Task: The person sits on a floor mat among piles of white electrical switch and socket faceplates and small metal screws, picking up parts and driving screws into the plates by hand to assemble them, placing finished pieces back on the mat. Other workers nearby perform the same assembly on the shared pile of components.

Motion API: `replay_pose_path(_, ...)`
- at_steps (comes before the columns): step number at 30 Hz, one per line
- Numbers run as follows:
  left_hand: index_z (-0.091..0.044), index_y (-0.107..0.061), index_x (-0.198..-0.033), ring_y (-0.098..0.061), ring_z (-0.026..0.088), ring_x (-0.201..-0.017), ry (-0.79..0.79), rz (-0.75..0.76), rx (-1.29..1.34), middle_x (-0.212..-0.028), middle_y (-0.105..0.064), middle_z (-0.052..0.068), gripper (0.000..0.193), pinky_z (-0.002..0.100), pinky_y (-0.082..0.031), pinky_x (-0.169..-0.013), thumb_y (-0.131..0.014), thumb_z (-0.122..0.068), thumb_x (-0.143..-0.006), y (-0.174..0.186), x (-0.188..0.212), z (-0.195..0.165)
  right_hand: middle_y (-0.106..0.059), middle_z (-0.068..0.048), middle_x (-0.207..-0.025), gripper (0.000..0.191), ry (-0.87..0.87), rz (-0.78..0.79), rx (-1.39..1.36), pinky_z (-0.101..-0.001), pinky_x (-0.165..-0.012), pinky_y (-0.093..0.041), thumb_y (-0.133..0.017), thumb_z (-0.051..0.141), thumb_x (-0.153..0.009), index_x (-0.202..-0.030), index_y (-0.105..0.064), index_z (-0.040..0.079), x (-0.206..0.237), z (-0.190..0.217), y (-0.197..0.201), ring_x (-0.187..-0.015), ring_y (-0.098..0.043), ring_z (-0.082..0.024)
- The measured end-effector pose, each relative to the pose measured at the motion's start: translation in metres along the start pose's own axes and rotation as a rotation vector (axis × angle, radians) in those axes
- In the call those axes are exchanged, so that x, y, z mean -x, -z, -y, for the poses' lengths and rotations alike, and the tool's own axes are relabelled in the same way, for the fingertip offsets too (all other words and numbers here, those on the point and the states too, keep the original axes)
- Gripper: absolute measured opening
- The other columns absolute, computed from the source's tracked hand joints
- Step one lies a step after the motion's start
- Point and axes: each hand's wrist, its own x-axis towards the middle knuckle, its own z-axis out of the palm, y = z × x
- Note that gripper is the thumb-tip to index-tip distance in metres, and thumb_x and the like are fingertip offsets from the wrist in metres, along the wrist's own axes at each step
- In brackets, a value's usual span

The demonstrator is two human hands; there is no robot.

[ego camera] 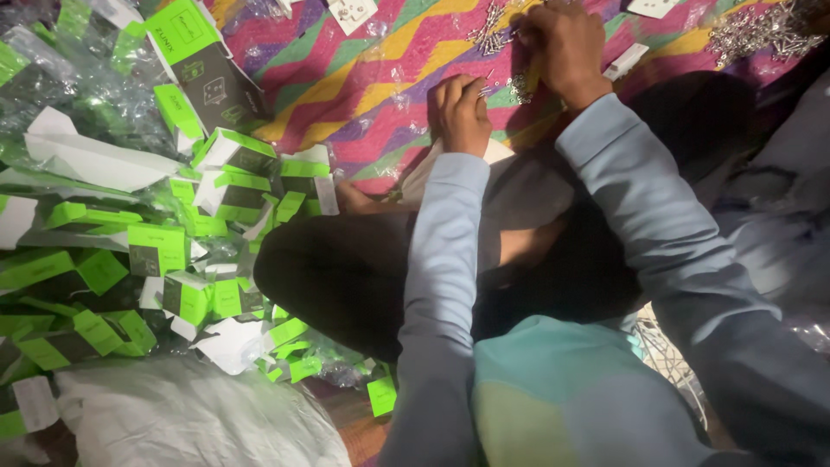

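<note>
Hands at small metal pins on zigzag cloth, far side

Left hand has its grip pinched shut on a few pins; right hand is curled over the loose pins on the cloth, its grip hidden, so I cannot tell. Judged risk: pins could slip from the pinch, scatter among the green cards to the left, or prick a finger.
</note>
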Motion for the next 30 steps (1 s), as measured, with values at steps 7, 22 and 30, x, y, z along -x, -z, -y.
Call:
replay_pose_path(7,-0.006,-0.075,-0.110,-0.057,0.032,-0.116,0.030,0.032,-0.006,-0.115,-0.065,0.008,0.037,0.041,-0.049,-0.103,-0.075,0.008,-0.075,0.006,-0.005,-0.004,-0.069,-0.008,-0.103,0.009,-0.006,-0.031,-0.070,-0.0480,-0.077,-0.046,-0.080,0.008,-0.091,-0.096,-0.073,0.009,0.000,0.002,0.002,-0.100,-0.064,-0.033)
replay_pose_path(22,-0.001,-0.076,-0.101,-0.077,0.025,-0.084,0.247,0.050,0.448,-0.092,-0.078,0.014,0.015,0.034,-0.059,-0.080,-0.075,-0.014,-0.093,0.011,-0.002,-0.028,-0.071,-0.019,-0.084,0.015,-0.094,0.312,-0.479,-0.0364,-0.067,-0.054,-0.078,0.008,-0.091,-0.103,-0.073,0.000,0.035,0.050,0.027,-0.070,-0.070,-0.027)
replay_pose_path(30,-0.001,-0.075,-0.100,-0.074,0.023,-0.081,0.278,0.029,0.526,-0.088,-0.077,0.014,0.014,0.034,-0.058,-0.079,-0.073,-0.013,-0.092,0.013,-0.002,-0.034,-0.074,-0.015,-0.085,0.011,-0.136,0.275,-0.551,-0.0328,-0.069,-0.055,-0.080,0.005,-0.091,-0.100,-0.074,0.000,0.038,0.051,0.027,-0.072,-0.070,-0.018)
